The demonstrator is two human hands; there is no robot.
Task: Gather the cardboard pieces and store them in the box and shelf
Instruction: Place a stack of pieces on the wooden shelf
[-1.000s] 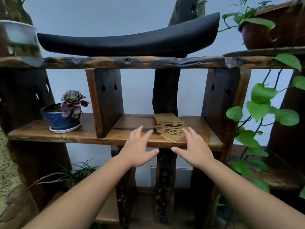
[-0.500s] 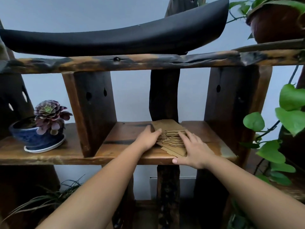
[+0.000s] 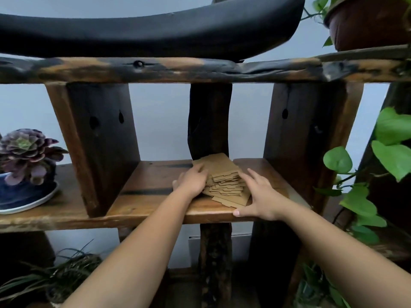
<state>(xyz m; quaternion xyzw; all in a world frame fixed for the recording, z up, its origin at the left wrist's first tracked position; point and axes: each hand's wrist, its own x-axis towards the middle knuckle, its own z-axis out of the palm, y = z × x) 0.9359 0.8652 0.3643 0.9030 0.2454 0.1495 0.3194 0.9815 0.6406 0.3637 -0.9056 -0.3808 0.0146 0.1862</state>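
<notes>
A loose, fanned stack of brown cardboard pieces (image 3: 225, 184) lies on the middle board of a dark wooden shelf (image 3: 153, 192), in front of a black upright post. My left hand (image 3: 193, 180) presses against the stack's left side, fingers curled onto it. My right hand (image 3: 258, 197) rests against the stack's right side, fingers spread over its edge and thumb at the board's front edge. Both hands bracket the stack, which still lies on the board. No box is in view.
A purple succulent in a blue pot (image 3: 24, 165) stands at the left of the same board. A black curved seat-like object (image 3: 155, 30) lies on the top board. A brown pot (image 3: 367, 21) and trailing green leaves (image 3: 391, 152) hang at right. Grassy plants (image 3: 55, 278) sit below.
Both hands have reached forward from in front of the shelf onto the cardboard stack and now squeeze it from both sides. The view has moved closer to the shelf.
</notes>
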